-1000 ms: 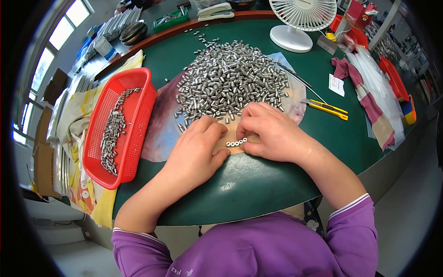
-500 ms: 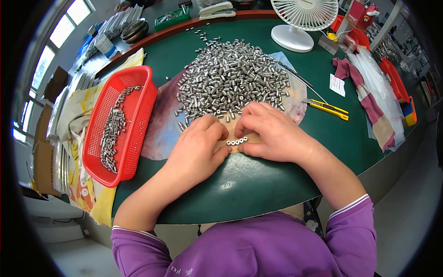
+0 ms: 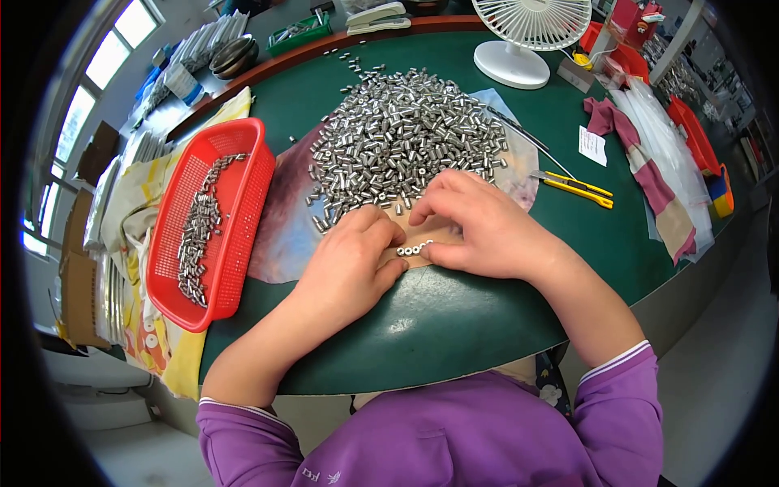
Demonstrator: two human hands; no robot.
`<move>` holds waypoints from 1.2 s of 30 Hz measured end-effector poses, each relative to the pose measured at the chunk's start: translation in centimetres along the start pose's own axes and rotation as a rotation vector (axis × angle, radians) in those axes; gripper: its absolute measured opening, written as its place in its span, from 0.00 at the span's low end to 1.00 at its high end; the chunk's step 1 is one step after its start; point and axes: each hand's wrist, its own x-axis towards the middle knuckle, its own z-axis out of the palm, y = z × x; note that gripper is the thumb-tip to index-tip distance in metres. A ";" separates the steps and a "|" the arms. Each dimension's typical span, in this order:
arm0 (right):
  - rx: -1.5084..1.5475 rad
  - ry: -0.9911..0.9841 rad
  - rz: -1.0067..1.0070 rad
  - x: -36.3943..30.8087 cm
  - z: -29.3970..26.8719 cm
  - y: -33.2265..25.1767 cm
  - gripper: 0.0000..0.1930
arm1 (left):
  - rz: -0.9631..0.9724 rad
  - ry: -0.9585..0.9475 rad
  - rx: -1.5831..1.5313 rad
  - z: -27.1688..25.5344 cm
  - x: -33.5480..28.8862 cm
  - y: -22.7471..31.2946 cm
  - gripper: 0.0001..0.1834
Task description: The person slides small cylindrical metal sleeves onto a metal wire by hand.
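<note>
Several short metal sleeves (image 3: 408,251) lie in a small row on a brown board (image 3: 395,254), their ring-shaped ends facing me. At the left end of the row is my left hand (image 3: 347,253), its fingers curled and its thumb apart from them, with nothing visible between. My right hand (image 3: 479,227) arches over the right end; its thumb touches the row there while the forefinger is held apart and farther out. The thumb partly hides the last sleeves. Just beyond both hands spreads a big heap of loose metal sleeves (image 3: 410,134) on a printed cloth (image 3: 280,235).
A red plastic basket (image 3: 251,207) with more metal pieces stands on the left. On the right are a yellow utility knife (image 3: 578,189), thin dark rods (image 3: 531,142) and a paper slip (image 3: 592,146). A white fan (image 3: 511,65) stands at the back of the green table (image 3: 406,333).
My right thumb has shifted slightly away from me onto the row's right end, covering more of it. The right fingers have lifted a little. My left hand is nearly still.
</note>
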 end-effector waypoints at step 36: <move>-0.105 0.454 0.097 0.7 -2.2 3.2 0.07 | 0.271 0.080 0.238 2.1 1.7 -1.2 0.14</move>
